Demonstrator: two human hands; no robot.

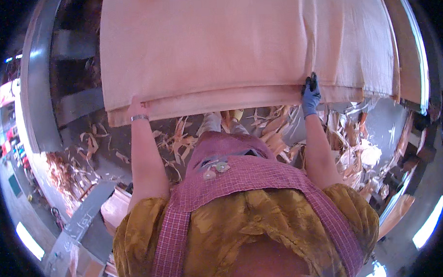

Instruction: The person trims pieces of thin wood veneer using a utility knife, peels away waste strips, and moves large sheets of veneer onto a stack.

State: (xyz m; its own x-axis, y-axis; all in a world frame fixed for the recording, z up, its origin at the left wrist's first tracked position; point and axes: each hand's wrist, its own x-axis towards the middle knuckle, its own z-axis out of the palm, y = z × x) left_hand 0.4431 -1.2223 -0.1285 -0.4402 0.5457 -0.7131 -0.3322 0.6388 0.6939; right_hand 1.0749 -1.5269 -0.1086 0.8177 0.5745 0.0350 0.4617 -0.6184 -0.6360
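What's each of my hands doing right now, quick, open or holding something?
Left hand: at the pale sheets' near edge; whether it's closed cannot be told.
Right hand, gloved: at that edge too, farther right; grip cannot be told.

Arms (149, 163) outstretched, right grip (311, 93) gloved

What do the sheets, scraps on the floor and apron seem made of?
Sheets: probably thin wood veneer, matte and unvarnished-looking; pale tan, with a rippled top.
Scraps: likely similar veneer, dull; they lie in curled, torn strips.
Apron: woven cloth, perhaps cotton, matte; it shows a fine check and soft folds.
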